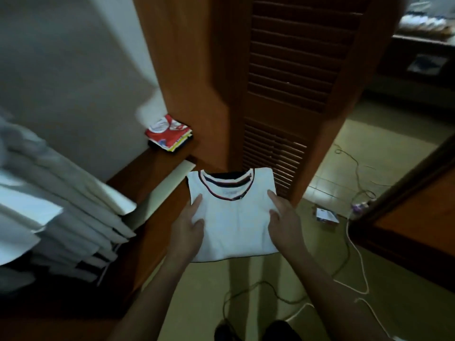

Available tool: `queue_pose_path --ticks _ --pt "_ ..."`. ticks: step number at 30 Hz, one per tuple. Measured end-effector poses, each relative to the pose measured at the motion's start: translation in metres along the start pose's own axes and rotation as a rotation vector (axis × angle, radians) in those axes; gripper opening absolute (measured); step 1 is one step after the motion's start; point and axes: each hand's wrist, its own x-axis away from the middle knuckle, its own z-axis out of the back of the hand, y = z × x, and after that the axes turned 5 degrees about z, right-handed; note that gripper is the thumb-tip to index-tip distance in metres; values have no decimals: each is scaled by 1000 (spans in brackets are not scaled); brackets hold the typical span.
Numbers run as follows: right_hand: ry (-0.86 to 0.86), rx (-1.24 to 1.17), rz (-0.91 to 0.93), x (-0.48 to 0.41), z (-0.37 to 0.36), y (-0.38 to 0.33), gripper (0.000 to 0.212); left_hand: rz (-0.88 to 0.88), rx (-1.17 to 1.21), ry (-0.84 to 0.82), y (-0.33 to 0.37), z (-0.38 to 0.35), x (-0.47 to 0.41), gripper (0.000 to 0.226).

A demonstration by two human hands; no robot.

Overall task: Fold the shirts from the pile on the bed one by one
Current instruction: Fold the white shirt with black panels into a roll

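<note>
- holding it level, that's the story: the folded white cotton shirt (234, 217) with its navy-and-red striped collar sits in mid-air between both hands, above the pale tiled floor (202, 291), touching no surface
- collar side faces away from the person and the fold lies flat on top; i'd say it's carried like a tray so the fold doesn't spring open
- left hand (188, 230) grips the shirt's left edge; forefinger laid forward along the cloth, thumb pressed on top; the other fingers are out of sight, presumably underneath
- right hand (286, 220) mirrors it on the right edge; thumb and forefinger on top, the rest hidden below; both forearms reach out side by side, wrists low
- the two grips sit about halfway along the sides, which looks right for balancing a limp bundle
- over on the brown wooden ledge (147, 168), a small stack of folded shirts (170, 136) with a red-and-white one on top sits well apart from the hands; that looks like the likely landing spot
- so the folding of this one reads as done, and only the setting down remains
- rumpled white cloth on the bed (61, 193) fills the left; whether that's bedding or the pile, i cannot tell
- dark slatted wooden door (290, 82) stands straight ahead; white cables (354, 244) trail across the floor at right
</note>
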Motion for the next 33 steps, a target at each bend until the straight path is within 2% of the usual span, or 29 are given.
queue_pose_path --ticks 9,14,22,29,33 --pt "-225 -72 82 -145 -85 -32 51 131 25 209 -2 44 -111 61" --pt "-328 -95 129 -244 -121 -48 50 223 9 298 11 49 -187 64" --pt "-462 -23 291 -374 -177 -61 51 367 124 445 20 45 -290 61" --pt "-504 17 338 -469 -256 -57 52 473 155 438 -11 52 -400 67" --pt "-537 61 298 -527 -306 -56 53 507 192 404 -33 64 -477 68"
